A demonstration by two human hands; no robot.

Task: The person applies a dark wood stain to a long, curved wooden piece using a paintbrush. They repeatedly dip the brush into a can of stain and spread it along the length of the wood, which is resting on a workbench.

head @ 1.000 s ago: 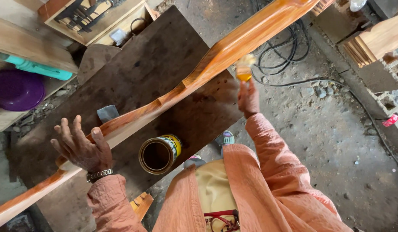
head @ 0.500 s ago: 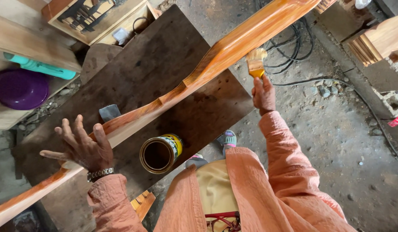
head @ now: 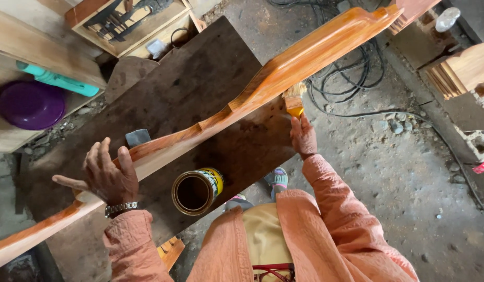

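Tabletop [head: 200, 78]: dark, worn board over a gritty concrete floor [head: 398, 172]
Left hand [head: 108, 175]: grip spread open — palm pressed flat on the carved plank [head: 283, 73]
Tin [head: 196, 191]: open, just below the plank
Right hand [head: 303, 137]: grip closed around the brush [head: 294, 100] — bristles touching the plank's glossy orange edge

Dark wooden board [head: 200, 89], long varnished wood piece [head: 283, 78], open tin [head: 196, 191], small grey block [head: 137, 137]

A rough woodworking workshop: a long carved wooden rail [head: 263, 94] lies glossy with fresh finish across a stained work board [head: 200, 83], beside an open varnish tin [head: 196, 191], stacked timber [head: 456, 73], tangled cables [head: 351, 78] and a gritty concrete floor [head: 409, 172].
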